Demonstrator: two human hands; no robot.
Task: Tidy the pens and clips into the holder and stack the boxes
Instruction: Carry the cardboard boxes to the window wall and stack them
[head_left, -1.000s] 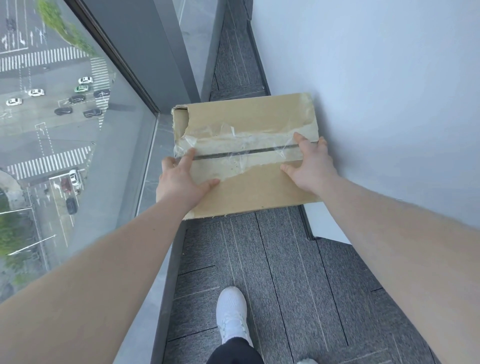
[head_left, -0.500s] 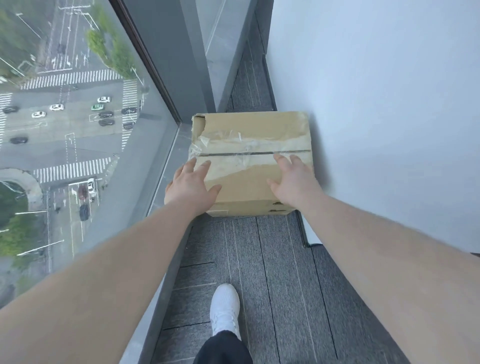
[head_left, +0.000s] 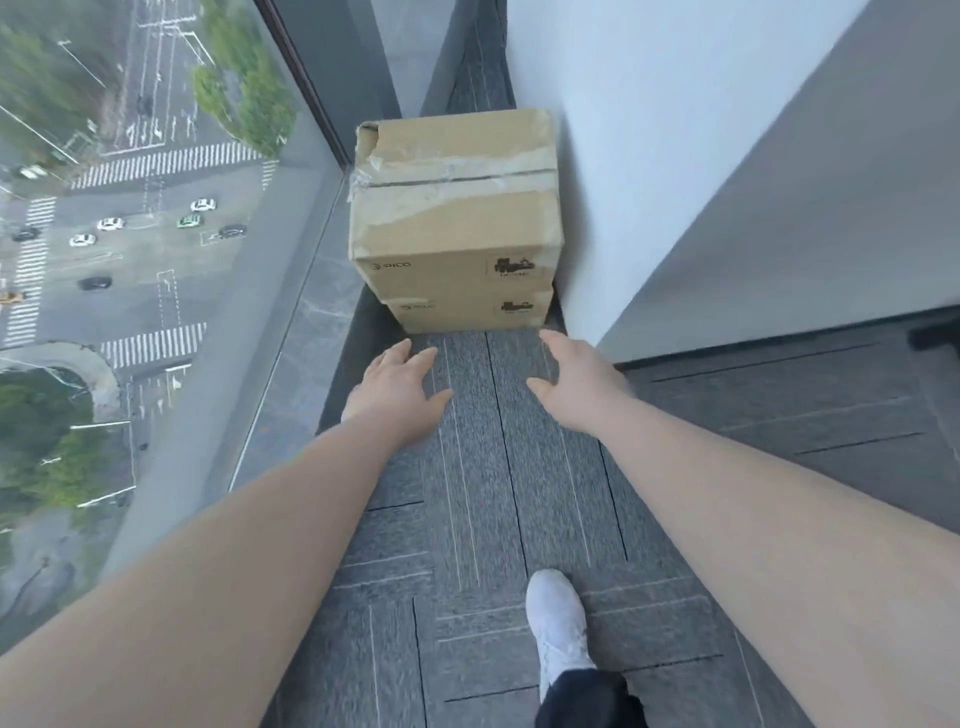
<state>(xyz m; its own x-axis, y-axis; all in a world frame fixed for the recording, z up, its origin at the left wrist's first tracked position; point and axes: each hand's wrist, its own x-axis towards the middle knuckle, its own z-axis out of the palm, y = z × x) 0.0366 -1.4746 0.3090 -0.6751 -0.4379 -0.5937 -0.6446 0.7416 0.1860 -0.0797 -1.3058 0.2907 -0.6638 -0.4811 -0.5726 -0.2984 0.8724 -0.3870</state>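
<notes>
Window (head_left: 130, 260): a street with cars and crossings is being shown through the glass, at 9 to 11 o'clock.
Sill (head_left: 291, 374): a grey ledge is running along the foot of the glass, at 10 o'clock from the left hand.
Left hand (head_left: 395, 389): it is being held over the carpet with fingers spread wide, nothing gripped, apart from the boxes.
Top box (head_left: 457, 208): it is resting on the lower one at 12 o'clock, its torn tape seam facing up.
Lower box (head_left: 467, 312): it is sitting on the carpet beneath, its front face set slightly behind the upper front.
Carpet (head_left: 467, 519): grey tiles are lying under both arms.
Shoe (head_left: 558, 623): a white shoe is being seen at 6 o'clock.
Right hand (head_left: 576, 384): it is being held open and empty, fingers spread, near the boxes but not touching.
Wall (head_left: 649, 156): white, just beside the boxes at 1 o'clock.
</notes>
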